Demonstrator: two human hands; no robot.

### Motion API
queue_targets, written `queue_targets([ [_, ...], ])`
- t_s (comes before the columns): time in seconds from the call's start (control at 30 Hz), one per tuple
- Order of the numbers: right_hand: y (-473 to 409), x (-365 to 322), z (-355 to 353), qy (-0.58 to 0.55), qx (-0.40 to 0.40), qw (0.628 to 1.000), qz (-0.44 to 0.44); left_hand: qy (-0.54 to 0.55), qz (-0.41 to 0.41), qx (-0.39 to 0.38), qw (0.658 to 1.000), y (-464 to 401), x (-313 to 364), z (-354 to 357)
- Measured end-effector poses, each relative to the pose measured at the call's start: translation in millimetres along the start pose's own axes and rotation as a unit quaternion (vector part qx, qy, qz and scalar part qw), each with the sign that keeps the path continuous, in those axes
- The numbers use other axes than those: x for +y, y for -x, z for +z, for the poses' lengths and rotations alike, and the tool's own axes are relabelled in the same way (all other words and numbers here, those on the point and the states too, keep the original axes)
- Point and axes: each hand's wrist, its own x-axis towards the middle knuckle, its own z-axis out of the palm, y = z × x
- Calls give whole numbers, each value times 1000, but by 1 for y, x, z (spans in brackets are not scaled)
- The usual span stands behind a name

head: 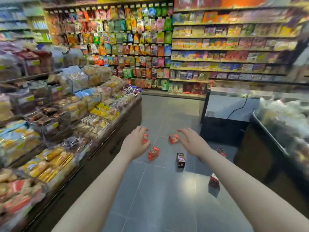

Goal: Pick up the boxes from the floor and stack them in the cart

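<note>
Both arms stretched toward small boxes strewn on grey floor; left hand and right hand loose-fingered, gripping nothing, likely readying to gather red box; no cart visible

Grey tiled floor carries six small boxes, spread apart. Red box left of centre, red box further back, another red box partly hidden, black box upright at centre, dark red box nearest, red box at right.
</note>
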Motion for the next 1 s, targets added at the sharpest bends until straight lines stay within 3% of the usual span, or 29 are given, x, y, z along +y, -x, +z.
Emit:
queue_targets([
  [0.43, -98, 186, 5, 16, 6, 987, 161, 46, 86, -140, 985, -202, 2, 188],
  [0.67, -141, 282, 12, -1, 10, 957, 289, 75, 131, -217, 964, -324, 8, 279],
  [1.0, -160, 424, 24, -26, 35, 909, 415, 82, 160, -328, 928, -403, 39, 405],
])
